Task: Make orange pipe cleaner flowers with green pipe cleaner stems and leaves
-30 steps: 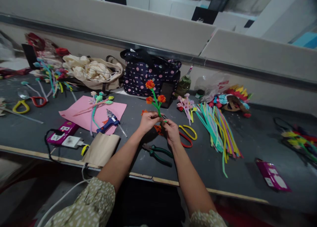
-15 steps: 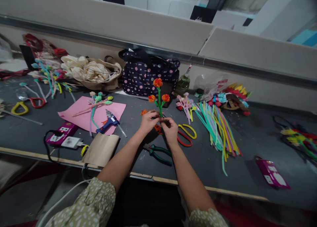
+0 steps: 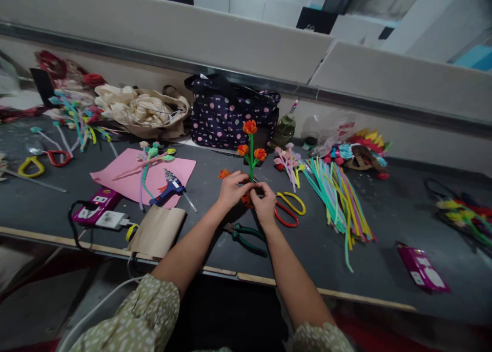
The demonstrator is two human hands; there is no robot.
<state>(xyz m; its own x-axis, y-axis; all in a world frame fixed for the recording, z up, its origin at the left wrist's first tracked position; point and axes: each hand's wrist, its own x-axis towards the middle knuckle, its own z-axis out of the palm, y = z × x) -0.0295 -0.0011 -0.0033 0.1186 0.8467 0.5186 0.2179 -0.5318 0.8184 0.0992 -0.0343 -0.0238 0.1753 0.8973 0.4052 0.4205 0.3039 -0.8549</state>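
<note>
"Flowers (image 3: 249, 127), three orange heads on one green stem (image 3: 252, 160), stand upright beyond the green-handled pliers (image 3: 246, 230). Who has them?"

"A left hand (image 3: 232, 188) and a right hand (image 3: 264, 199), both pinched narrow at the stem's foot, also beyond the pliers. The exact hold is hidden."

"What could go wrong?"

"A slackened pinch, chiefly: the tall, top-heavy stem could tip over. An uneven twist might splay the two lower heads."

"And the tools?"

"The pliers lie near the right forearm (image 3: 286, 265); a dropped elbow could knock them. Scissors (image 3: 295, 220), to the right of the pliers, sit just beside the right hand, blades partly concealed, so a careless reach could meet an edge."

"Left of the pliers?"

"A blue glue gun (image 3: 170, 189) on pink paper (image 3: 115, 170), well apart from the pinch. Whether it is hot, nobody can tell."
</note>
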